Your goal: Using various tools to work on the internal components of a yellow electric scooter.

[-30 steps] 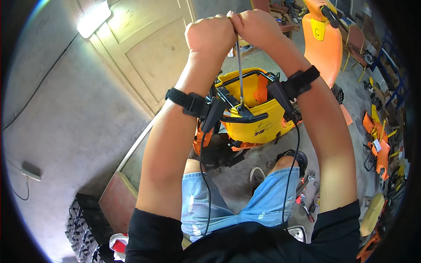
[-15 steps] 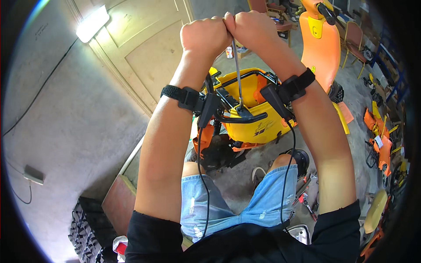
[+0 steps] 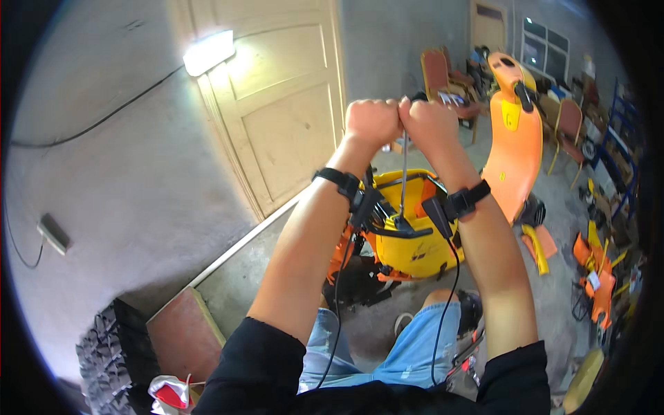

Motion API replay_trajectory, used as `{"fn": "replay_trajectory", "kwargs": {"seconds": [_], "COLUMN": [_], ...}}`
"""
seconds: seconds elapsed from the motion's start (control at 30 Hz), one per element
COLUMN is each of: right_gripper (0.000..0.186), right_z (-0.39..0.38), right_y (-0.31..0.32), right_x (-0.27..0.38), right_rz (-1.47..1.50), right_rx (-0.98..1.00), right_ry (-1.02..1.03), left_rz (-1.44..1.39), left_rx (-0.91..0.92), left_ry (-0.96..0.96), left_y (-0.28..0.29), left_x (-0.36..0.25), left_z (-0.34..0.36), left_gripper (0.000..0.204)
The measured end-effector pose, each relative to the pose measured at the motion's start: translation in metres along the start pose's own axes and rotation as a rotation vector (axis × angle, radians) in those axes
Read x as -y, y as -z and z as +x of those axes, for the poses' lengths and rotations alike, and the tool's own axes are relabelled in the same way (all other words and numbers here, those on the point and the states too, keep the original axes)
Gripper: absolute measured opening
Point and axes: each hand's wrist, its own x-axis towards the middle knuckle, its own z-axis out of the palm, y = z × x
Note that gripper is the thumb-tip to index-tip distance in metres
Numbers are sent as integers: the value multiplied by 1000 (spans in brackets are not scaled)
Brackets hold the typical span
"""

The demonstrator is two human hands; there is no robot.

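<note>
My left hand (image 3: 370,123) and my right hand (image 3: 430,126) are closed side by side at the top of a slim upright metal rod (image 3: 404,176), gripping its end, which my fingers mostly hide. The rod's foot meets a black bracket (image 3: 402,225) on a yellow plastic machine body (image 3: 411,257) with black tubing and orange parts, low in front of my knees. Black straps with small boxes and cables circle both forearms.
An orange scooter-like body (image 3: 513,159) stands at the right, near chairs (image 3: 568,124) and piles of orange, yellow and black parts (image 3: 600,294). A door (image 3: 283,138) and wall are front left; stacked black items (image 3: 114,356) and a pinkish board (image 3: 183,332) lie lower left.
The view has tilted up, showing more of the back wall, window and chairs; my hands and the yellow body appear lower in the picture. Both hands remain on the rod.
</note>
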Motion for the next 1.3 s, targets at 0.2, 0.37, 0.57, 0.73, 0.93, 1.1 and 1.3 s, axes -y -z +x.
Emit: {"fn": "replay_trajectory", "kwargs": {"seconds": [0.2,0.37,0.57,0.73,0.93,1.1,1.3], "right_gripper": [53,34,44,46,21,11,13], "right_z": [-12,-38,-121,-181,-177,-164,-166], "right_y": [8,7,-34,-89,-112,-113,-116], "right_x": [11,11,-8,-14,-23,-35,-39], "right_rz": [-131,-14,579,772,869,1278,1351], "right_rx": [-140,-378,-105,216,397,352,467], "right_ry": [213,397,-92,-341,-351,-472,-570], "left_rz": [-40,-57,-86,-80,-141,-280,-782], "left_rx": [123,164,165,54,-284,-473,-477], "left_ry": [92,148,360,357,30,20,188], "left_y": [16,15,1,5,19,22,-17], "left_x": [2,16,52,48,4,-19,-35], "left_z": [-11,-25,-52,-58,-45,-76,-131], "left_gripper": [28,27,27,21,34,54,41]}}
